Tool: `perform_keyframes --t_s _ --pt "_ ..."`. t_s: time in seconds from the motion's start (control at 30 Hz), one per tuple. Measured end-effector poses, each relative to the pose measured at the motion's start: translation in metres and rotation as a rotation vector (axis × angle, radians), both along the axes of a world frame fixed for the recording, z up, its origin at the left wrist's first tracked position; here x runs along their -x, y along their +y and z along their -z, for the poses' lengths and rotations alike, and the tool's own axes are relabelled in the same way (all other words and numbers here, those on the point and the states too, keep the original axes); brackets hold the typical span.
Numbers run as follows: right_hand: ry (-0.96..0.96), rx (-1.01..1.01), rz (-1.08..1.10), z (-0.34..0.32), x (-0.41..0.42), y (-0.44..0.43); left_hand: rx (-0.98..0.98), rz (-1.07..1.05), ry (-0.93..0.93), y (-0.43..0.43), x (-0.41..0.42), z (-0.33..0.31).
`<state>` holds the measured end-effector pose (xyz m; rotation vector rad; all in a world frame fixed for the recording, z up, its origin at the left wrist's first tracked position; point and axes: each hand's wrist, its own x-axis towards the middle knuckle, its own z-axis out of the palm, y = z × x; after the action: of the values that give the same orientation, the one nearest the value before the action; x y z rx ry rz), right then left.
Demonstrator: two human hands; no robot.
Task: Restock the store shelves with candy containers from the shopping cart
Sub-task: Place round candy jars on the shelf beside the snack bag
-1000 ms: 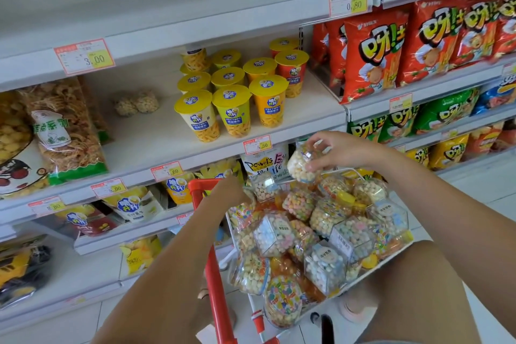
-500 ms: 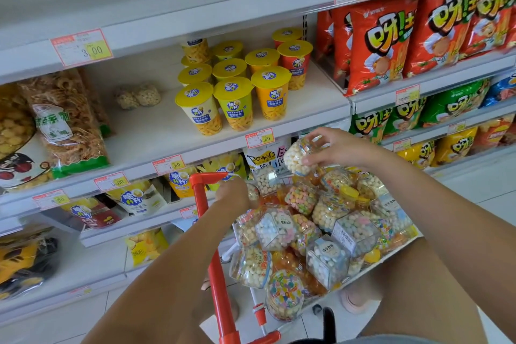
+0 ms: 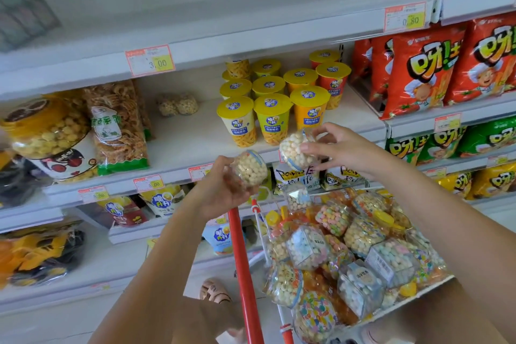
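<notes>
Head camera looks down past two bare forearms to a sandalled foot [image 3: 213,290] on the pale floor and a shopping cart [image 3: 243,260] with a red upright bar, its basket at lower right piled with a heap of candy containers [image 3: 349,246]: clear tubs of pastel, cream and orange sweets lying at all angles. Above the cart's red bar the left hand [image 3: 220,190] curls its fingers round a clear candy container of cream balls [image 3: 250,167], held tilted in the air in front of the shelf edge. Just to its right, apart from it, the right hand [image 3: 343,151] pinches a second clear candy container [image 3: 293,149] between thumb and fingertips, also tilted and clear of the cart. Behind both hands runs the middle shelf [image 3: 195,131], white, with price tags [image 3: 150,60] on the lip of the shelf above. On it stand yellow-lidded snack cups [image 3: 272,117] in rows at right of centre, a bag of fried twists [image 3: 117,126] and a big jar of yellow puffs [image 3: 44,128] at left, and between them, far back, two small candy containers [image 3: 177,105] side by side. Red snack bags [image 3: 418,72] fill the next bay to the right
</notes>
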<state>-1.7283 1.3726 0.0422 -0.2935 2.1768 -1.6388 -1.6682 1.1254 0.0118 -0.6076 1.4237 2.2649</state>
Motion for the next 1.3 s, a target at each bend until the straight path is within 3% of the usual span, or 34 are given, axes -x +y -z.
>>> perform_keyframes --t_s 0.13,0.23,0.33,0.4,0.5,0.6,0.9,0.97,1.1,1.23,1.3 --pt "0.073 -0.001 -0.033 -0.013 0.004 -0.039 -0.016 -0.077 0.02 -0.033 0.0 -0.009" --pt "0.151 -0.074 -0.042 -0.023 0.008 -0.064 0.11 -0.177 0.075 -0.05 0.002 -0.013" --pt "0.265 -0.153 -0.071 -0.031 0.017 -0.098 0.391 -0.292 0.252 -0.081 0.01 -0.017" --pt "0.42 -0.307 -0.098 -0.035 0.024 -0.125 0.636 -0.309 0.339 -0.105 0.02 -0.017" --pt "0.622 -0.492 -0.177 -0.039 0.04 -0.174 1.007 -0.382 0.344 -0.131 0.038 -0.022" --pt "0.672 -0.598 -0.219 -0.032 0.058 -0.226 1.157 -0.454 0.334 -0.144 0.057 -0.02" --pt "0.563 -0.943 -0.312 0.017 0.114 -0.3 1.678 -0.061 0.371 -0.172 0.103 0.021" --pt "0.524 -0.984 -0.371 0.018 0.121 -0.309 1.703 -0.078 0.4 -0.178 0.105 0.032" --pt "0.457 -1.056 -0.488 -0.001 0.143 -0.329 1.563 -0.2 0.49 -0.184 0.102 0.05" --pt "0.647 -0.786 -0.147 -0.001 0.19 -0.368 1.506 -0.315 0.638 -0.183 0.097 0.067" --pt "0.626 -0.667 -0.04 0.012 0.21 -0.389 1.52 -0.361 0.678 -0.185 0.099 0.072"
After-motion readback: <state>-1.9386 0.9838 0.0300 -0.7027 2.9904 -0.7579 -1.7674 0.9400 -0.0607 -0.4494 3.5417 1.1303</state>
